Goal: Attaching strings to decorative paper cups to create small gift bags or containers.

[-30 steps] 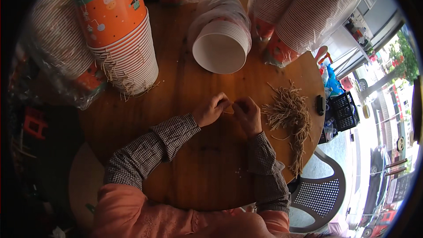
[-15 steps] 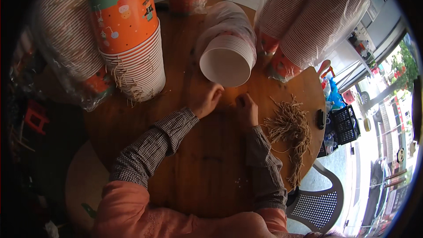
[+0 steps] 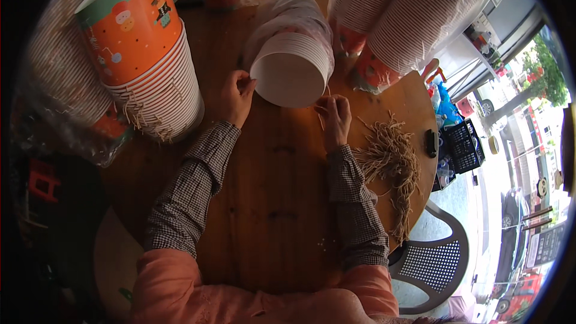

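Plastic-wrapped cup stacks (image 3: 420, 18) at table's far edge, dark signboard (image 3: 547, 243) on street, lower right

Bucket stack (image 3: 153, 66) left – straw pile (image 3: 393, 159) right, on table (image 3: 276, 204).

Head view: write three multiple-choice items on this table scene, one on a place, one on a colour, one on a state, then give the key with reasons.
1. Where does the pile of tan strings lie on the round wooden table?
A. To the right of the right hand
B. Under the left forearm
C. Inside the white cups

2. What colour is the top cup of the upright stack at the left?
A. Plain black
B. Orange with a green rim band
C. Purple

3. How does the bagged stack of white cups between the hands rest?
A. Upright, mouth upward
B. On its side, open mouth toward the person
C. Crushed flat

Key: 1 A, the strings lie just beyond the right hand. 2 B, its orange wall and green band show. 3 B, its round mouth faces the camera, the left hand at its rim.
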The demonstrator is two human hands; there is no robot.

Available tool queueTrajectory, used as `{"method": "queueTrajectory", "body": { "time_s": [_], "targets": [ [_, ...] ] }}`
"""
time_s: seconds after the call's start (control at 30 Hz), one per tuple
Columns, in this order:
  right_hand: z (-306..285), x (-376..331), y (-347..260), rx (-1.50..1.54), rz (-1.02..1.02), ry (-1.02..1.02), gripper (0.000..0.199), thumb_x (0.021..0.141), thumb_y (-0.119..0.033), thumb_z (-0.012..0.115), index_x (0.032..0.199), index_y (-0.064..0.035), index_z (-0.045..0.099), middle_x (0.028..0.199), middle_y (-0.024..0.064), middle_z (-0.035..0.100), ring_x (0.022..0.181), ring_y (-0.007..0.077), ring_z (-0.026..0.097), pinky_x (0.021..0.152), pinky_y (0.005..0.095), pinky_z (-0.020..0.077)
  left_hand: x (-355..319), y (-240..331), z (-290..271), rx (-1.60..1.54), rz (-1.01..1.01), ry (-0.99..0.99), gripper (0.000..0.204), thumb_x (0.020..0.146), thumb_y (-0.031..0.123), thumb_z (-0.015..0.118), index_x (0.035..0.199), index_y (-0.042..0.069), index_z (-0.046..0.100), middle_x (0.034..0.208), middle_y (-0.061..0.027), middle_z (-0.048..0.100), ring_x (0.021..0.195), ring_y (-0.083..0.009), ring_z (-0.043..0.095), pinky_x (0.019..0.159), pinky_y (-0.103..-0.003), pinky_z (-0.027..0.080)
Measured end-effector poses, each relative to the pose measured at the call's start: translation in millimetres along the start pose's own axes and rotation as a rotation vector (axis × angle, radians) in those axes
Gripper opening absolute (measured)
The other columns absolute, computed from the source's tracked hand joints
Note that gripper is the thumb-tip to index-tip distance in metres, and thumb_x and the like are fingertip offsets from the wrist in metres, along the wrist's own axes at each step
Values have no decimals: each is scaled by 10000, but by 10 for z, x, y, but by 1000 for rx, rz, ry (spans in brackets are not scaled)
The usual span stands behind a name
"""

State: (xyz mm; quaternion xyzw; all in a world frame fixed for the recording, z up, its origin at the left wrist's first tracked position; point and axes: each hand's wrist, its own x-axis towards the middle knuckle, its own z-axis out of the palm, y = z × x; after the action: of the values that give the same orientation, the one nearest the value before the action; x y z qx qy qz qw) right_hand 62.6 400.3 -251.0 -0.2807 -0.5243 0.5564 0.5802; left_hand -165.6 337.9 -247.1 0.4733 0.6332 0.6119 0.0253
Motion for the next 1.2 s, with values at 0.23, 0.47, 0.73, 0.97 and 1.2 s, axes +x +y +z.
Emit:
{"method": "queueTrajectory", "body": {
  "time_s": [0.23,0.47,0.73,0.97,1.2],
  "targets": [
    [14,13,-43,-43,-8,13,190,995,-222,494,1014,-34,510,955,81,614,864,152,604,756,303,520,116,-233,123,-35,9,-26,262,820,197,720,914,3,572,796,-106,624,732,-205,613,674,-334,484],
    [21,-32,-195,-50,67,-61,240,1005,-308,447,1039,-76,494,1015,63,618,934,155,607,704,296,502,58,-220,119,63,-34,-89,254,805,189,697,915,-2,572,808,-130,632,751,-241,626,678,-364,488],
    [-144,-213,-368,84,205,-171,180,1013,-273,420,1041,-100,459,1082,139,645,815,220,672,599,288,540,-236,-24,-228,-57,-8,-89,286,828,154,666,1035,-2,544,877,-116,628,793,-213,624,697,-341,502],
    [-205,-848,-780,-7,163,-231,134,990,-199,491,994,-65,481,870,107,646,739,195,658,593,292,528,-646,108,-808,-117,-26,-106,241,887,173,645,1041,23,538,873,-71,605,811,-160,592,737,-298,479],
    [11,-1363,-1110,-9,172,-209,88,943,-132,574,900,-57,561,655,-56,489,526,21,425,449,184,324,-888,8,-1195,-182,-28,-54,256,907,195,640,1101,51,557,917,-24,605,868,-128,581,780,-291,474]
  ]
}}
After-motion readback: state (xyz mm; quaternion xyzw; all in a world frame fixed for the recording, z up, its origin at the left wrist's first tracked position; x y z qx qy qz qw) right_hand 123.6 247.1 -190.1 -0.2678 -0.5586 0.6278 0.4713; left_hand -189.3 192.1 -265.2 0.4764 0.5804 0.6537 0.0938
